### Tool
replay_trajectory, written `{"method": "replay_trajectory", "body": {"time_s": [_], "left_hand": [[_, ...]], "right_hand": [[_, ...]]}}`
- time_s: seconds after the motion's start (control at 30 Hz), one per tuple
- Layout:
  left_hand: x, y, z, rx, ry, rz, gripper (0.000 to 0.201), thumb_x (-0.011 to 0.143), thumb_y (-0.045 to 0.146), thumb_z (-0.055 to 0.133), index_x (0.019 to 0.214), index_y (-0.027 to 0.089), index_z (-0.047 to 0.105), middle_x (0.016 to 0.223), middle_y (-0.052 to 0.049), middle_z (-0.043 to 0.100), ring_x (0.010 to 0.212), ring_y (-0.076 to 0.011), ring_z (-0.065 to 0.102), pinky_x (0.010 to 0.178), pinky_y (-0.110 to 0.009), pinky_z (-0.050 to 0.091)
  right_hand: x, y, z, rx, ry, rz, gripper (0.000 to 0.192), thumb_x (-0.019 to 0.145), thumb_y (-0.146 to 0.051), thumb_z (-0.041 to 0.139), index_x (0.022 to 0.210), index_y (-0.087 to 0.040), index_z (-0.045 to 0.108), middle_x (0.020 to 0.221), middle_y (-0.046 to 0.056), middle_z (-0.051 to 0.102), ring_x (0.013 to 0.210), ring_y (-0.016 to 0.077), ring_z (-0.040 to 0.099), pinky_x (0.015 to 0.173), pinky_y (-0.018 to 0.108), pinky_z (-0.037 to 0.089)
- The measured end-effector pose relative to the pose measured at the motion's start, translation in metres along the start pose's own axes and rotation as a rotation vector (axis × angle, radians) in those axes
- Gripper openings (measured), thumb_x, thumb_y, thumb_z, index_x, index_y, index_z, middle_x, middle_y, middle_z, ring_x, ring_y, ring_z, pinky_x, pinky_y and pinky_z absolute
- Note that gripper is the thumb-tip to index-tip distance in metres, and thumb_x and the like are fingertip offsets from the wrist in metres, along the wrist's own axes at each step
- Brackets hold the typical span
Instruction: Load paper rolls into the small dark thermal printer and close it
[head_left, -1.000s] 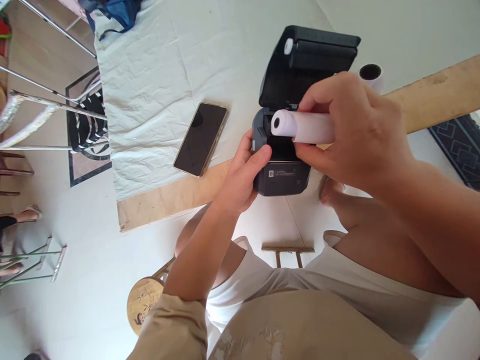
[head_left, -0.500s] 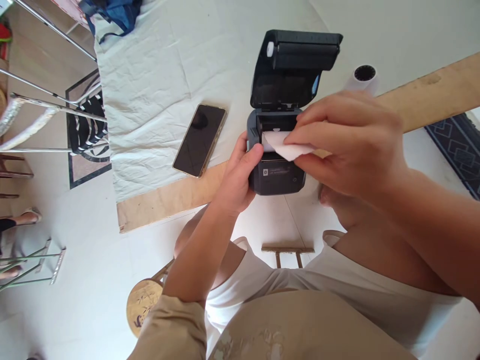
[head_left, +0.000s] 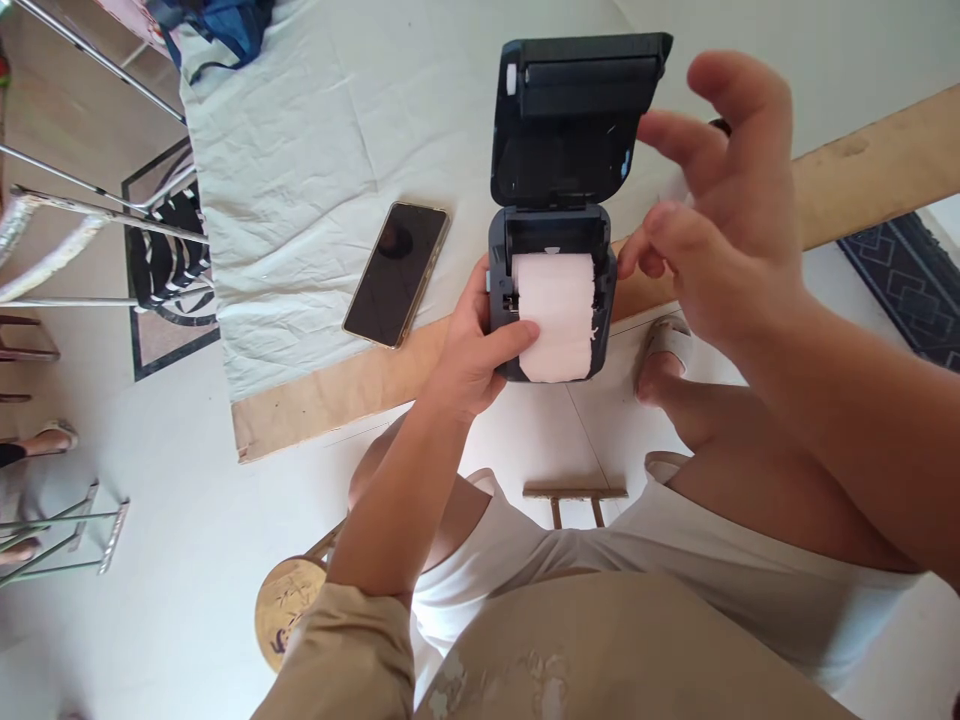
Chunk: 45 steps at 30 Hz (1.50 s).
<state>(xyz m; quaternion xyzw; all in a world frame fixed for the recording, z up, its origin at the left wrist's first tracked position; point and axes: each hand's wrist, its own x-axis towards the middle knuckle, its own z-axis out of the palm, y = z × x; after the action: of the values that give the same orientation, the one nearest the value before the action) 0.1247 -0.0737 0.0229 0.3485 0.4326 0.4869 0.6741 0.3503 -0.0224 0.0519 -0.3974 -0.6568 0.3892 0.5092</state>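
A small dark label printer [head_left: 496, 245] is held over the table's front edge, its lid [head_left: 559, 150] swung up. White paper [head_left: 559, 325] from the roll inside lies over the printer's front. My left hand [head_left: 476, 350] grips the printer's left side, with the thumb pressing on the paper's edge. To the right, my right hand [head_left: 731, 190] is open with its fingers spread. One of its fingertips is close to the lid's right edge, and the lower fingers are by the printer's right side; whether they touch I cannot tell.
A smartphone [head_left: 397, 275] lies on the cloth-covered table [head_left: 300, 200] left of the printer. Behind my right hand, a pale cylindrical object is mostly hidden. A round wooden stool [head_left: 289, 610] stands at lower left, and metal-framed furniture [head_left: 97, 215] at far left.
My right hand has let go of the paper and moved up and right, its fingers spreading. The paper now lies flat over the printer's front, under my left thumb.
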Motion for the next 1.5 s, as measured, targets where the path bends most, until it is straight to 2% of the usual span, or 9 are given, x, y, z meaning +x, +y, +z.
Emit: {"method": "replay_trajectory", "body": {"time_s": [0.17, 0.27, 0.33, 0.43, 0.67, 0.8, 0.93, 1.03, 1.5], "left_hand": [[0.000, -0.002, -0.002, 0.017, -0.038, 0.028, 0.089, 0.063, 0.062, 0.105, 0.139, 0.034, 0.069, 0.112, -0.004, 0.078, 0.131, -0.0422, 0.077, 0.094, -0.047, 0.070], [0.001, -0.003, -0.002, -0.015, -0.043, 0.024, 0.085, 0.062, 0.063, 0.105, 0.132, 0.033, 0.068, 0.114, -0.004, 0.078, 0.133, -0.0425, 0.076, 0.095, -0.048, 0.071], [0.001, -0.002, -0.002, -0.041, -0.039, 0.007, 0.083, 0.062, 0.063, 0.105, 0.128, 0.033, 0.066, 0.116, -0.003, 0.078, 0.134, -0.0425, 0.076, 0.096, -0.048, 0.071], [0.001, 0.000, -0.001, -0.060, -0.035, -0.007, 0.083, 0.060, 0.060, 0.106, 0.126, 0.032, 0.065, 0.120, -0.003, 0.078, 0.140, -0.0437, 0.074, 0.100, -0.049, 0.071], [-0.004, 0.004, 0.007, -0.193, -0.018, 0.056, 0.072, 0.073, 0.071, 0.095, 0.128, 0.030, 0.072, 0.135, -0.008, 0.079, 0.163, -0.0408, 0.055, 0.121, -0.050, 0.063], [-0.003, 0.005, 0.012, -0.156, 0.096, 0.049, 0.077, 0.078, 0.076, 0.092, 0.135, 0.030, 0.072, 0.133, -0.010, 0.079, 0.160, -0.0428, 0.059, 0.118, -0.048, 0.064], [0.002, 0.008, 0.015, -0.128, 0.002, 0.062, 0.062, 0.078, 0.063, 0.099, 0.123, 0.026, 0.076, 0.123, -0.008, 0.080, 0.151, -0.0432, 0.067, 0.107, -0.048, 0.069], [0.005, 0.011, 0.014, -0.113, -0.045, 0.097, 0.055, 0.080, 0.058, 0.099, 0.119, 0.027, 0.077, 0.121, -0.005, 0.080, 0.145, -0.0423, 0.071, 0.101, -0.048, 0.071], [0.002, 0.008, 0.008, -0.121, 0.099, -0.032, 0.072, 0.085, 0.048, 0.099, 0.149, 0.036, 0.069, 0.130, -0.005, 0.080, 0.144, -0.0418, 0.073, 0.105, -0.047, 0.071]], "right_hand": [[0.003, 0.008, 0.000, 0.148, -0.003, -0.040, 0.048, 0.099, -0.040, 0.072, 0.146, -0.048, 0.066, 0.163, -0.003, 0.057, 0.151, 0.0217, 0.061, 0.051, 0.018, 0.056], [-0.002, 0.006, -0.001, 0.064, -0.095, -0.100, 0.040, 0.099, -0.042, 0.080, 0.138, -0.048, 0.075, 0.143, -0.001, 0.070, 0.111, 0.0154, 0.075, 0.051, 0.018, 0.054], [-0.005, 0.004, -0.001, 0.008, -0.163, -0.075, 0.033, 0.101, -0.044, 0.080, 0.133, -0.046, 0.078, 0.139, -0.001, 0.070, 0.080, 0.0079, 0.069, 0.057, 0.022, 0.059], [-0.008, 0.003, -0.002, -0.052, -0.190, -0.044, 0.031, 0.101, -0.048, 0.080, 0.131, -0.042, 0.078, 0.149, 0.000, 0.064, 0.066, 0.0033, 0.061, 0.063, 0.026, 0.066], [-0.012, 0.003, 0.002, -0.028, -0.276, -0.068, 0.038, 0.102, -0.052, 0.074, 0.133, -0.033, 0.067, 0.155, 0.008, 0.059, 0.074, 0.0077, 0.063, 0.067, 0.028, 0.066], [-0.015, 0.003, 0.011, 0.069, -0.266, 0.078, 0.064, 0.101, -0.063, 0.072, 0.156, -0.042, 0.048, 0.162, 0.007, 0.057, 0.071, 0.0070, 0.061, 0.061, 0.026, 0.062], [-0.010, 0.014, 0.014, 0.125, -0.367, 0.183, 0.088, 0.095, -0.069, 0.079, 0.166, -0.037, 0.036, 0.139, 0.007, 0.071, 0.097, 0.0182, 0.075, 0.072, 0.030, 0.067], [-0.007, 0.024, 0.012, 0.119, -0.403, 0.122, 0.089, 0.095, -0.074, 0.078, 0.165, -0.036, 0.039, 0.128, 0.006, 0.074, 0.110, 0.0220, 0.076, 0.081, 0.033, 0.068], [-0.013, 0.027, 0.008, 0.109, -0.415, 0.134, 0.083, 0.098, -0.067, 0.078, 0.164, -0.034, 0.041, 0.120, 0.005, 0.073, 0.100, 0.0193, 0.074, 0.076, 0.031, 0.066]]}}
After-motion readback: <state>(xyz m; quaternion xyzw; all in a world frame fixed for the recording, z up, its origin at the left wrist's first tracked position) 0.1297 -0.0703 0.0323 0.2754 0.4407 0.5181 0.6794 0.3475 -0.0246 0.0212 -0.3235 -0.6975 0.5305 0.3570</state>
